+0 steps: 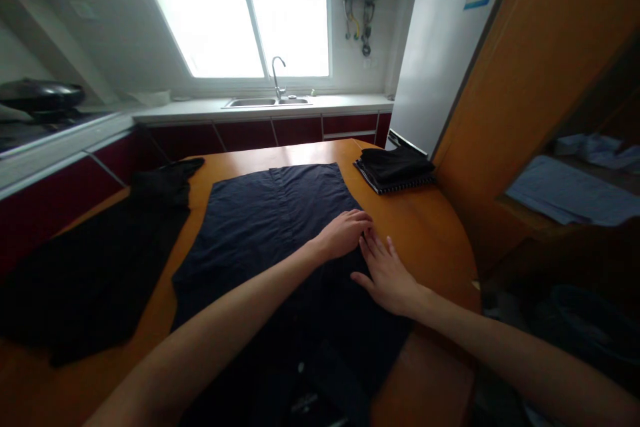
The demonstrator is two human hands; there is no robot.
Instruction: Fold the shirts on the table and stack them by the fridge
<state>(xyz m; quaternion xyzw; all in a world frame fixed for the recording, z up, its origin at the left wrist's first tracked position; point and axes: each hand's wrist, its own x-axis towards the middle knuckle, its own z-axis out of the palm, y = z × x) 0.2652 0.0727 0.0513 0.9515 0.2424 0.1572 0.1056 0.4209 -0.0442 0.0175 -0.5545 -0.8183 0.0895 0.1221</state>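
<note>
A dark navy shirt is spread over the wooden table in front of me, its far hem near the table's back edge. A small button and a pale label show at its near end. Reaching across the cloth, my left hand has its fingers bent together over the shirt's right edge, seemingly pinching the fabric; the fingertips are partly hidden. Just nearer to me, my right hand lies flat on the same edge with fingers and thumb apart. The fingertips of both hands almost meet.
On the table's left side lies a black garment, loosely laid. Folded dark clothes are stacked at the back right of the wooden table. Beyond stand a counter with a sink, a white fridge and, at right, a wooden shelf unit.
</note>
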